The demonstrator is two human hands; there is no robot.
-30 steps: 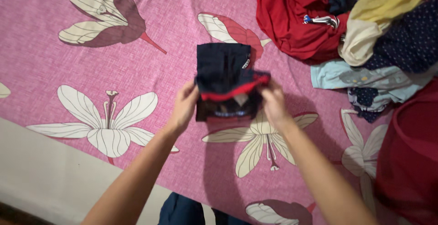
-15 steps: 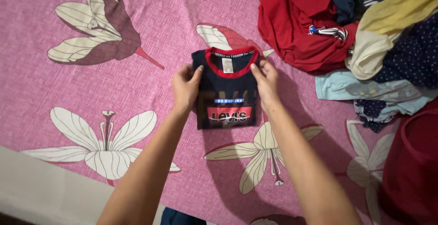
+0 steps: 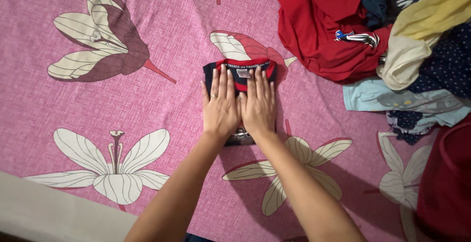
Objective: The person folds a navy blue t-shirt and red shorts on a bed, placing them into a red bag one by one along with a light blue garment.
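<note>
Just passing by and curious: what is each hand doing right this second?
Left hand: open, flat, palm down on the folded dark shirt, gripping nothing.
Right hand: open, flat, palm down on the same shirt, beside the left.

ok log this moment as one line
left hand: flat on folded navy t-shirt | right hand: flat on same shirt | surface: pink floral bedsheet | nearby: clothes pile

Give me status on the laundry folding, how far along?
Done: one small navy shirt with a red collar lies folded into a compact rectangle on the pink floral bedsheet. In hand: left hand and right hand lie flat on it. Left: the heap of unfolded clothes at right.
</note>
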